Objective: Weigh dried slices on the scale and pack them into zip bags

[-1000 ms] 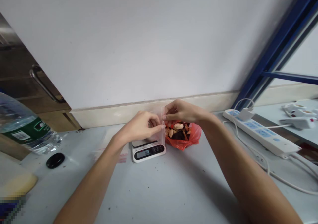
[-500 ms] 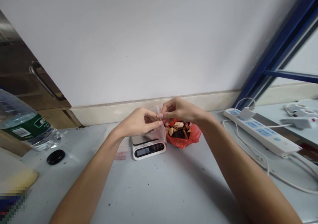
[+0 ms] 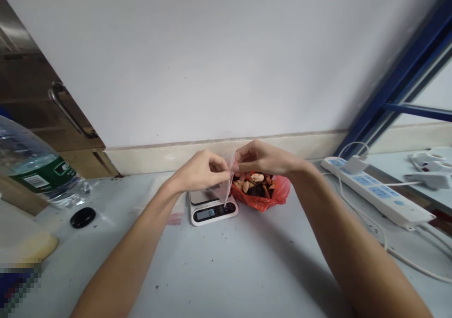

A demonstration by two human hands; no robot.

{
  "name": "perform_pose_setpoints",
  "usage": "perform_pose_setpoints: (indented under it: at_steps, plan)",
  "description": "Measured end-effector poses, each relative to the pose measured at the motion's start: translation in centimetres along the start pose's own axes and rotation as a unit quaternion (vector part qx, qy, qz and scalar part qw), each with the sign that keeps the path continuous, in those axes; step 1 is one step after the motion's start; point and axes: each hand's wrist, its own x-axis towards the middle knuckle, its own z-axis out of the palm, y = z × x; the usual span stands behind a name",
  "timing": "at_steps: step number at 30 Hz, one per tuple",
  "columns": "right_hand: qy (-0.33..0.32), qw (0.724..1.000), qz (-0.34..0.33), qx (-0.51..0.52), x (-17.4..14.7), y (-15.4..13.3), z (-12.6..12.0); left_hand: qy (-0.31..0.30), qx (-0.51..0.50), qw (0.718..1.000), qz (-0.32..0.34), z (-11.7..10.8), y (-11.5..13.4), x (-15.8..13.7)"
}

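Note:
Both my hands pinch the top of a small clear plastic bag (image 3: 229,184) that hangs over a white digital kitchen scale (image 3: 213,209). My left hand (image 3: 200,170) grips the bag's left edge and my right hand (image 3: 262,157) grips its right edge, fingertips close together. The bag's lower end touches the scale near its lit display. Just right of the scale lies an open red plastic bag (image 3: 263,191) holding brown and pale dried pieces.
A large water bottle (image 3: 33,170) stands at the left with its black cap (image 3: 82,217) lying on the grey table (image 3: 226,266). A white power strip (image 3: 377,196) with cables runs along the right. A yellow object (image 3: 28,245) sits at the left edge.
My hands have turned the clear bag edge-on and lowered it, so its bottom now rests on the scale. The scale's display has changed.

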Motion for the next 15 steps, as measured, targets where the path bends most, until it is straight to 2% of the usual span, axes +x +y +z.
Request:
perform_pose_setpoints:
  at_steps: [5,8,11,15]
  plan:
    - [-0.025,0.998,0.005,-0.055,-0.2,-0.5,0.1,-0.012,0.030,0.999,-0.003,0.0,0.0,-0.1]
    - [-0.013,0.992,0.021,-0.126,-0.2,-0.8,0.2,-0.013,0.038,0.999,-0.013,-0.3,0.0,-0.1]
    - [0.058,0.969,0.073,-0.229,-0.2,-0.9,0.2,0.011,0.041,0.999,-0.018,-1.0,-0.1,-0.2]
    - [0.234,0.903,0.126,-0.337,0.0,-0.8,0.9,0.055,0.058,0.997,-0.021,-1.6,0.0,-0.4]
